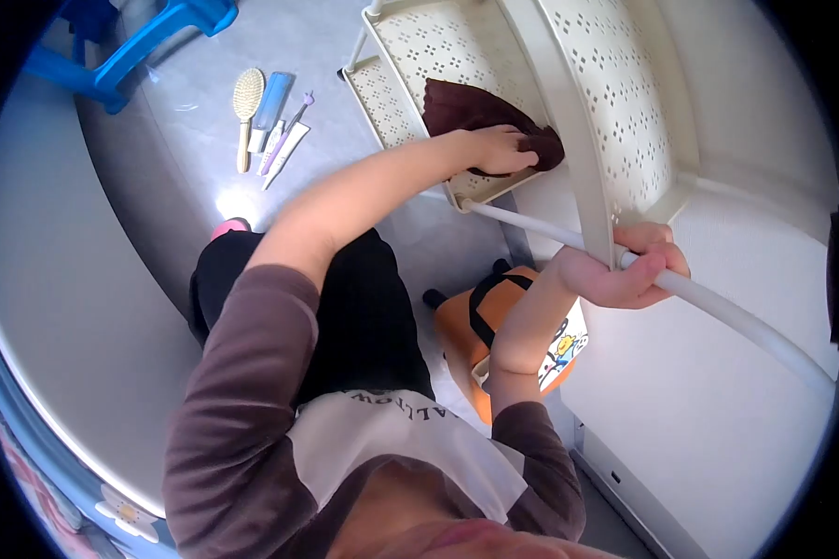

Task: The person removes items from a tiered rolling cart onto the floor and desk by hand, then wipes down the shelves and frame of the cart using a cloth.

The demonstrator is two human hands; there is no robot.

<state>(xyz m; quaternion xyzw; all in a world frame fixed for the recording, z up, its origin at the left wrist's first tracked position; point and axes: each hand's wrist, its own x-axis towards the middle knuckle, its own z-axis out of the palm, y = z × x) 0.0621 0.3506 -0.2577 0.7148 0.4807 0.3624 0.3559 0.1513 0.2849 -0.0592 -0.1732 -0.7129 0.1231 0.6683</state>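
Note:
My left hand (501, 151) is closed on a dark maroon cloth (466, 110), pressing it on a lower tier of a cream shelf rack (452, 42). The tier has small flower-shaped holes, and the cloth lies bunched near its corner. My right hand (641, 268) is wrapped around the rack's white tubular post (746, 321), just beside the edge of the upper shelf (615, 102).
A hairbrush (249, 93), a blue case (273, 98), a toothbrush (294, 130) and a white tube (287, 154) lie on the grey floor. An orange case (485, 326) stands below my right arm. Blue plastic legs (144, 51) are at upper left, a white wall (699, 401) at right.

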